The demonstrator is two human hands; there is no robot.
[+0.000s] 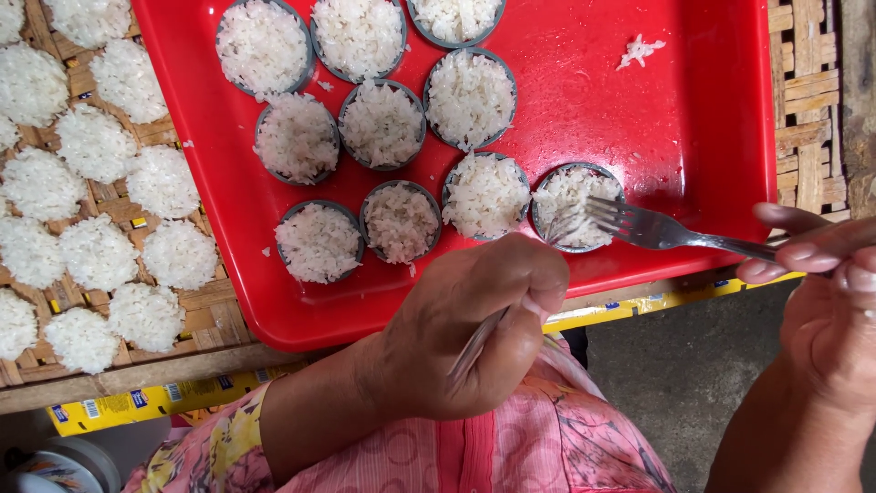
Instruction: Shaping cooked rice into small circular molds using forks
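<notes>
A red tray [693, 119] holds several round grey moulds packed with white rice. My right hand [821, 274] grips a metal fork [657, 228] by its handle; the tines press into the rice of the rightmost mould [573, 205]. My left hand [474, 329] is a closed fist just below the tray's front edge, shut on a thin metal utensil handle [479, 342] whose working end is hidden under the fingers. The nearest mould [485, 196] lies just above that fist.
Left of the tray, several round rice cakes [96, 251] lie on a woven bamboo rack [803, 82] that also shows at the right. A small clump of loose rice [639, 50] sits on the tray's upper right. Pink patterned clothing [511, 447] and grey floor [684, 365] are below.
</notes>
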